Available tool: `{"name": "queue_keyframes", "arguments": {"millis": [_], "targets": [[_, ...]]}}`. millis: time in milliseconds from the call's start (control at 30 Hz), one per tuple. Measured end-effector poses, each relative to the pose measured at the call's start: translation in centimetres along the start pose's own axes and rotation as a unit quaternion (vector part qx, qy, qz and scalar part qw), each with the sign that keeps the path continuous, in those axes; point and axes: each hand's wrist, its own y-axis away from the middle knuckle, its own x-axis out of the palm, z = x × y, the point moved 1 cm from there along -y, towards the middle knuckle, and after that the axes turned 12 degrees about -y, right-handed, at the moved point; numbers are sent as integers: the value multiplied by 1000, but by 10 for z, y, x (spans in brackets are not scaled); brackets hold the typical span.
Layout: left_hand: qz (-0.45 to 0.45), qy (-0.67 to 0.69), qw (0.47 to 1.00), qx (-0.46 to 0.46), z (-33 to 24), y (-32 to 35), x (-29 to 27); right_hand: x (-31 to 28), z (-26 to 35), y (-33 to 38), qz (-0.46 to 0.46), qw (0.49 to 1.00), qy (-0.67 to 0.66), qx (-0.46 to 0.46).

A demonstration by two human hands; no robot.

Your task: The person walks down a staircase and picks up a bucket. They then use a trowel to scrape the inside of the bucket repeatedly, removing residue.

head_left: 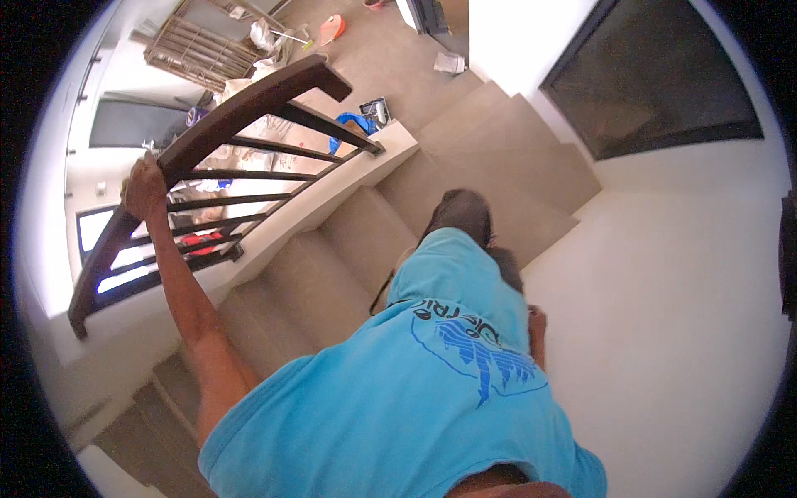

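My left hand (147, 189) is closed around the dark brown handrail (228, 114), with my left arm stretched out to it. Dark metal bars (266, 175) run from the rail down to a pale ledge beside the stairs. Only partly showing past my light blue shirt, my right hand (538, 319) hangs at my side near the white wall (647, 315). Its fingers are largely hidden, and nothing can be made out in it. Concrete steps (307, 266) lie below me, and my dark-clad leg extends over them.
Wide corner steps (506, 149) turn toward the floor ahead. Beyond the railing lie bundled poles (195, 50), an orange-red object (332, 29) and a blue item (344, 129) by a dark tray. A dark-framed panel (664, 79) is set in the right wall.
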Motion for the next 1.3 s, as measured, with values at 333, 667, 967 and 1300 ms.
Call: {"name": "queue_keyframes", "arguments": {"millis": [333,667,967,1300], "targets": [[-142,72,983,88,-256,-25,-29,-72,-24,-120,22,954,-208,214],[-126,150,977,-85,-352,-40,-105,-94,9,-187,-12,984,-45,170],[-135,120,978,-108,-369,-56,-117,-67,-156,-408,108,985,133,5],[14,80,988,-134,-360,-39,-94,-112,87,-508,113,984,-13,134]]}}
